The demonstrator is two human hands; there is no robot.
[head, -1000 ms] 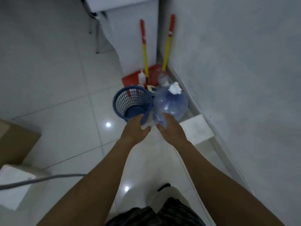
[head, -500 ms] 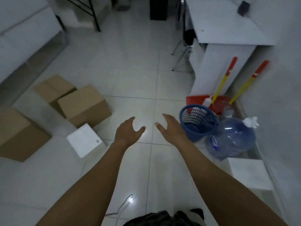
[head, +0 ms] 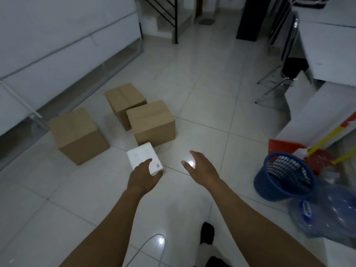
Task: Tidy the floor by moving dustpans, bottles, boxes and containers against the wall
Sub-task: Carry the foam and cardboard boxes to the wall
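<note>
A small white box [head: 143, 156] lies on the tiled floor in front of three brown cardboard boxes: one on the left [head: 78, 134], one at the back [head: 124, 102], one nearest the white box [head: 152, 122]. My left hand [head: 143, 177] hovers over the white box's near corner, fingers apart, holding nothing. My right hand [head: 200, 167] is open above bare tiles to the right of it. At the right wall sit a blue mesh basket [head: 285, 178], a large clear-blue water bottle [head: 331, 212] lying on its side, and a red dustpan [head: 285, 147] with yellow handles.
A white desk [head: 327, 60] stands at the right with a metal-legged chair [head: 285, 74] under it. A long white cabinet [head: 57, 45] runs along the left. A thin cable [head: 146, 245] lies on the floor near my feet. A stair railing [head: 169, 14] is at the back.
My view has swung left, away from the basket and bottle by the wall. Both hands let go of the bottle and moved out over the floor; the left one now reaches the white box.
</note>
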